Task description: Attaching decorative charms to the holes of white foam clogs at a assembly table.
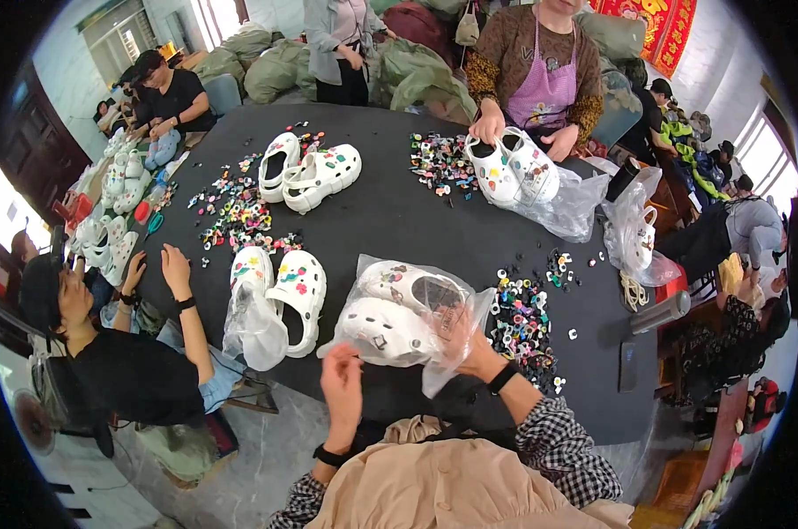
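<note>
Item: clear plastic bag (417,304) holding a pair of white clogs (390,313) | Detail: clogs studded with small coloured charms | Pose: side by side, lying flat | State: bag crumpled, mouth toward near right | Location: near edge of black table (399,212), centre

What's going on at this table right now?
The camera wearer holds a clear plastic bag with a pair of white clogs inside: the left hand pinches its near edge, the right hand grips its right side. The bag rests on a round black table scattered with small colourful charms. Other people sit around it with more white clogs; one opposite, in an apron, handles a pair over another bag.
</note>
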The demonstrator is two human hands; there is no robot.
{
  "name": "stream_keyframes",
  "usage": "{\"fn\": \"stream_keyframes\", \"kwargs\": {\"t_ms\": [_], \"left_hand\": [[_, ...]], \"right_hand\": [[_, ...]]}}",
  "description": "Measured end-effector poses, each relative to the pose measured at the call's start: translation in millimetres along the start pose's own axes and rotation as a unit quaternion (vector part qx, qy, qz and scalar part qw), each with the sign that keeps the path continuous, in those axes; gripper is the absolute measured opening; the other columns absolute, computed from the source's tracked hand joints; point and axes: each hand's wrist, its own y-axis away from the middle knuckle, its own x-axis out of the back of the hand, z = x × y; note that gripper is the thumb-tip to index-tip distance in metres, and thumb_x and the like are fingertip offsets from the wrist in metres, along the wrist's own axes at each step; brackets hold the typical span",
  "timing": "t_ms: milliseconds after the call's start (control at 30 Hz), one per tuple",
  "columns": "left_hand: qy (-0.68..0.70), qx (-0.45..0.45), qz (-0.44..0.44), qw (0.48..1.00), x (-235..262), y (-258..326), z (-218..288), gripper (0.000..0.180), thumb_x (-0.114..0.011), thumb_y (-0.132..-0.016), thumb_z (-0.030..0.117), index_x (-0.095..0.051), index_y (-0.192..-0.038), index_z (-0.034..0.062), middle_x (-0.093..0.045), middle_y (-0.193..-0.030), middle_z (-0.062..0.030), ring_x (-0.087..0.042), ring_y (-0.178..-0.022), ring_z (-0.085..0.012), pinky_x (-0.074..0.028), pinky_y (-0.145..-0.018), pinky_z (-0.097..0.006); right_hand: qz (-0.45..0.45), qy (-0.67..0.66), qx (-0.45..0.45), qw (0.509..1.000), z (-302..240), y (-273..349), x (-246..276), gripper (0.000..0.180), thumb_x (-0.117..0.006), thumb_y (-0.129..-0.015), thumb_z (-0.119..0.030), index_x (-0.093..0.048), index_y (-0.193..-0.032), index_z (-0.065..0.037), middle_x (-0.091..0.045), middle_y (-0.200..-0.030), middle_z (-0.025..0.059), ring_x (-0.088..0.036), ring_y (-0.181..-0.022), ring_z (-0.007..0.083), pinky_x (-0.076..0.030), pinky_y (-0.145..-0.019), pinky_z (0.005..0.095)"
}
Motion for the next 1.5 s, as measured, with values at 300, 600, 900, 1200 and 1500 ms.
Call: {"fn": "stream_keyframes", "kwargs": {"t_ms": [300,600,900,1200,1500], "left_hand": [[-0.109,0.116,-0.087,0.983,18,-80,-55,0.038,-0.054,-0.096,0.023,-0.054,-0.124,-0.0024,-0.062,-0.104,-0.0060,-0.057,-0.088,-0.0150,-0.046,-0.083,-0.030],[0.124,0.338,-0.176,0.916,-14,-103,-83,0.050,-0.052,-0.097,0.042,-0.059,-0.121,-0.0013,-0.066,-0.103,-0.0063,-0.063,-0.095,-0.0158,-0.050,-0.082,-0.032],[0.149,0.161,-0.088,0.972,3,-113,-43,0.038,-0.057,-0.096,0.033,-0.062,-0.111,-0.0008,-0.066,-0.096,-0.0060,-0.065,-0.081,-0.0146,-0.053,-0.069,-0.029],[0.161,-0.062,0.029,0.985,103,-146,39,0.036,-0.045,-0.099,0.023,-0.051,-0.126,-0.0005,-0.060,-0.116,-0.0120,-0.061,-0.101,-0.0207,-0.053,-0.083,-0.034],[0.190,-0.179,0.261,0.929,172,-122,92,0.039,-0.042,-0.097,0.023,-0.043,-0.132,0.0052,-0.049,-0.131,-0.0147,-0.052,-0.117,-0.0282,-0.046,-0.098,-0.042]], "right_hand": [[-0.217,0.144,0.009,0.965,4,18,33,0.068,-0.061,-0.076,-0.035,-0.048,-0.130,0.005,-0.052,-0.122,0.0290,-0.048,-0.116,0.0445,-0.031,-0.107,0.0532],[-0.013,0.040,0.048,0.998,-5,17,53,0.064,-0.065,-0.070,-0.021,-0.054,-0.132,-0.011,-0.056,-0.114,0.0204,-0.052,-0.104,0.0383,-0.042,-0.089,0.0489],[-0.016,-0.011,0.054,0.998,-25,7,104,0.064,-0.069,-0.064,-0.036,-0.061,-0.126,-0.019,-0.051,-0.115,0.0192,-0.049,-0.106,0.0362,-0.033,-0.095,0.0501],[0.012,-0.022,0.086,0.996,-33,17,133,0.064,-0.071,-0.067,-0.039,-0.060,-0.127,-0.018,-0.052,-0.114,0.0174,-0.050,-0.112,0.0347,-0.026,-0.110,0.0560],[0.036,0.015,-0.031,0.999,-23,39,122,0.062,-0.066,-0.059,-0.028,-0.063,-0.119,-0.013,-0.053,-0.113,0.0183,-0.049,-0.110,0.0368,-0.027,-0.108,0.0530]]}}
